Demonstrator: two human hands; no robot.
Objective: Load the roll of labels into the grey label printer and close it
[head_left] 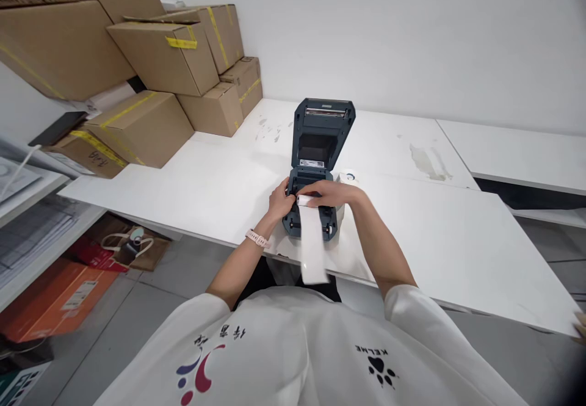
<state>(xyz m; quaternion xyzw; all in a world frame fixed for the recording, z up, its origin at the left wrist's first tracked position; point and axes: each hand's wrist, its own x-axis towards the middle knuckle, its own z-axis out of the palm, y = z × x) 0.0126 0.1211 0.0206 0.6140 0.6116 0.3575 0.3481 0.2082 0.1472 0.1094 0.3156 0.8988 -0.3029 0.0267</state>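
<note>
A dark grey label printer [296, 229] stands at the table's near edge with its lid [323, 134] raised. My right hand [327, 193] reaches over the open body, its fingers closed round a small white label roll [303, 200]. From that roll a white paper strip [312, 247] hangs out over the printer's front and past the table edge. At the printer's left side wall is my left hand [280, 199]; its fingers grip the wall and the thumb lies near the roll's left end. The roll's right part is hidden under my right hand.
Another white roll [348, 177] stands just right of the printer, partly behind my right forearm. Stacked cardboard boxes [160, 58] fill the left back of the white table [412, 235]. An orange box [59, 299] sits on the floor at left.
</note>
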